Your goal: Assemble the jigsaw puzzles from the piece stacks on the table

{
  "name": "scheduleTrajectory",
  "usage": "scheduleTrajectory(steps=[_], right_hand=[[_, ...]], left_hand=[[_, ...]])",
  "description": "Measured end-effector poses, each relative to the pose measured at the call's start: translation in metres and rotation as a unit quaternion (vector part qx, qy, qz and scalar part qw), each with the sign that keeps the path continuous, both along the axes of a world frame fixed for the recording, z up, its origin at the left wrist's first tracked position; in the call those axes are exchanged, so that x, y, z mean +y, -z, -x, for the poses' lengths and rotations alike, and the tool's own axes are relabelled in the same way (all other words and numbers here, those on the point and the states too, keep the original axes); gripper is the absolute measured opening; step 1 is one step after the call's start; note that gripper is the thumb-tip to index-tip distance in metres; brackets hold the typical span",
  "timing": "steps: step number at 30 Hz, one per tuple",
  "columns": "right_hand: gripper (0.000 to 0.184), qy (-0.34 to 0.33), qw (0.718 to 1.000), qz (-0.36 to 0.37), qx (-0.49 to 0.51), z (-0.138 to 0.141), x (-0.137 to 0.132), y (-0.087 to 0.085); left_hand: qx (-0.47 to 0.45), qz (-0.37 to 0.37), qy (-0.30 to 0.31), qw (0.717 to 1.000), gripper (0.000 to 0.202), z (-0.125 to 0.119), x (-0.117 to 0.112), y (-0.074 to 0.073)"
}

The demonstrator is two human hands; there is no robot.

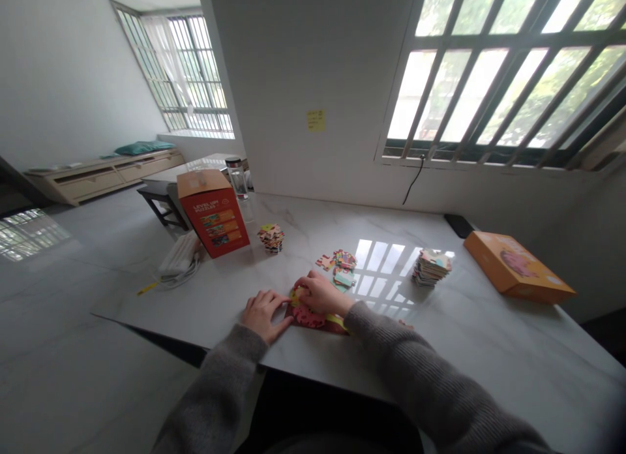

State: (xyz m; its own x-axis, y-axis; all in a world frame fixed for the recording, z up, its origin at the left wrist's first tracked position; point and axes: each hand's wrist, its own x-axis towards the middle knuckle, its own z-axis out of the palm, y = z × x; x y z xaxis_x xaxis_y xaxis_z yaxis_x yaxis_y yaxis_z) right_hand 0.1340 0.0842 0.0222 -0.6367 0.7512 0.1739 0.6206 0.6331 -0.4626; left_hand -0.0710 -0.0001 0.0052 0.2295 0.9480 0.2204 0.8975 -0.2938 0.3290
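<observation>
A partly built jigsaw puzzle (309, 318) with pink and yellow parts lies on the white marble table (489, 349) near its front edge. My left hand (264, 312) rests flat on the table, fingers stretched out and touching the puzzle's left side. My right hand (320, 293) lies on top of the puzzle with its fingers curled and pressed down on a piece. Both arms wear grey knit sleeves. Loose puzzle pieces (338, 266) are scattered just beyond my right hand.
A stack of pieces (272, 237) stands behind the loose ones, another stack (431, 267) to the right. An orange-red puzzle box (214, 212) stands upright at left with a clear jar (237, 177) behind it. A flat orange box (517, 266) lies far right. White power strip (179, 255).
</observation>
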Motion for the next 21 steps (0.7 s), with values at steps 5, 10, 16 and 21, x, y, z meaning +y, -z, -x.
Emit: scheduleTrajectory(steps=[5,10,16,21], right_hand=[[0.03,0.0,0.999,-0.027,-0.019,-0.002,-0.008,-0.001],[0.034,-0.013,0.998,-0.05,-0.037,-0.008,-0.013,-0.004],[0.025,0.041,0.994,-0.105,0.006,-0.06,-0.003,-0.012],[0.027,0.117,0.988,-0.101,0.0,-0.114,0.01,-0.009]], left_hand=[[0.002,-0.004,-0.004,1.0,0.03,-0.001,0.001,0.001],[0.004,-0.015,0.006,1.0,0.029,0.001,0.001,0.003],[-0.016,-0.029,0.024,0.999,0.033,0.005,0.004,0.007],[-0.006,-0.036,0.037,0.999,0.032,0.001,0.009,0.011]])
